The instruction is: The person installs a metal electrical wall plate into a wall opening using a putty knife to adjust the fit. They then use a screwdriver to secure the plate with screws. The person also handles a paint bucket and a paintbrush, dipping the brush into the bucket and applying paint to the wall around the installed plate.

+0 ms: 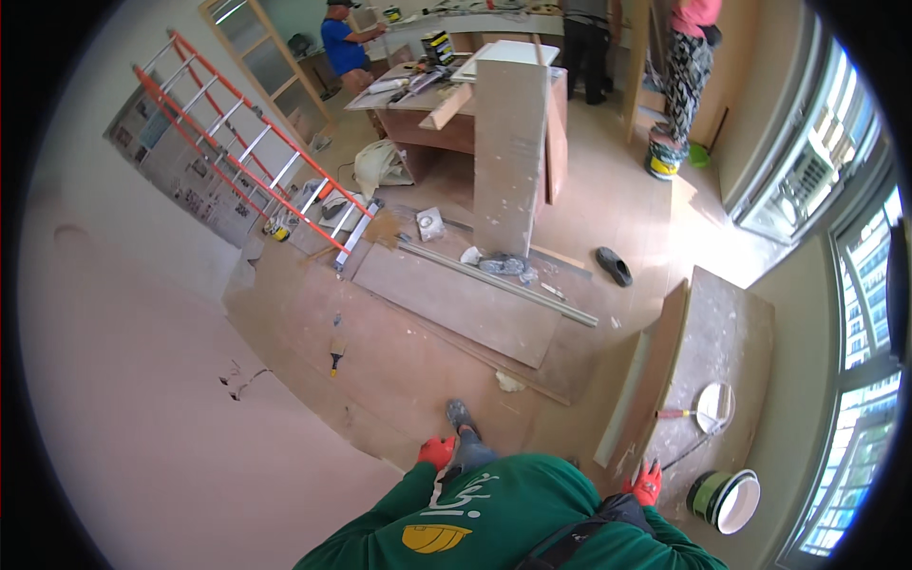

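Note:
My left hand, in a red-orange glove, is closed beside my left leg near the pale wall. Something whitish shows just below it, too small to name. My right hand, gloved the same, has its fingers stretched apart beside the near end of a dusty board-topped bench. On that bench lie a round white lid or dish and a tool with a red handle. A thin dark rod slants from near my right hand toward the dish. Beyond the hand stands a green-and-black bucket, white inside.
An orange ladder leans at the left. Long boards and a brush lie on the floor. Ahead stands a cluttered worktable with a tall upright panel. A dark shoe lies right; other people stand farther back, one on a bucket.

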Available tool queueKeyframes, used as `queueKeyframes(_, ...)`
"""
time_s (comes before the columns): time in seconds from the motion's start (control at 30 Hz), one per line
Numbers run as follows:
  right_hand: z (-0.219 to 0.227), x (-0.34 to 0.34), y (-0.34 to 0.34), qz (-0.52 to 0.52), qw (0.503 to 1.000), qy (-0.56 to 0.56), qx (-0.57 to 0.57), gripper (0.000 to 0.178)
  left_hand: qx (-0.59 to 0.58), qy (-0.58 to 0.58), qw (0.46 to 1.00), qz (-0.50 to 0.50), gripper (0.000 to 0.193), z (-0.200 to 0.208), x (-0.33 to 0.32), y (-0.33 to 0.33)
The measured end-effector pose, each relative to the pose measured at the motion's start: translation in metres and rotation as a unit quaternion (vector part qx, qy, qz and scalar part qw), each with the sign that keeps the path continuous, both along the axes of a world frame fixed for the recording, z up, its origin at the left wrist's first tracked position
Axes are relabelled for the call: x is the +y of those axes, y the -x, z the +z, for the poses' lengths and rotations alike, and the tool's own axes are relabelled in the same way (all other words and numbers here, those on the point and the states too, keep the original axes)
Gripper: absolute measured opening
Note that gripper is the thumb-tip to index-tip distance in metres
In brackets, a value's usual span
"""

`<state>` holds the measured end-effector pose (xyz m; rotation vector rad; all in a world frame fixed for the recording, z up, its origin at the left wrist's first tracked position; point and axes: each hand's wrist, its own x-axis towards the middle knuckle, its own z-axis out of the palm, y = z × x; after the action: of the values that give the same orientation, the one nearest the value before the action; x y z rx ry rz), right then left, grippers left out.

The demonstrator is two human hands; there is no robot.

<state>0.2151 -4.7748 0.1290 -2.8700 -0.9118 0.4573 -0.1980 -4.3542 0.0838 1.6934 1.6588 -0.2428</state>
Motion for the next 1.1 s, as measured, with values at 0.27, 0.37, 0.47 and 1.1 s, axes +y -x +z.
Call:
queueKeyframes(0.27,0.012,0.246,0.069,0.081,0.990,-0.039,0.110,0.061,-0.119,0.164,0.960,0.193,0.047,0.022,0.094,0.181)
queueKeyframes(0.37,0.054,0.350,0.078,0.062,0.987,-0.086,0.123,0.055,-0.111,0.177,0.953,0.220,0.047,0.009,0.146,0.231)
queueKeyframes(0.47,0.094,0.448,0.083,0.077,0.974,-0.091,0.191,0.051,-0.117,0.206,0.898,0.370,0.048,-0.001,0.197,0.264)
queueKeyframes(1.1,0.001,0.910,-0.075,-0.082,0.864,-0.126,0.481,0.039,0.002,0.030,0.985,-0.170,0.033,-0.019,0.488,0.154)
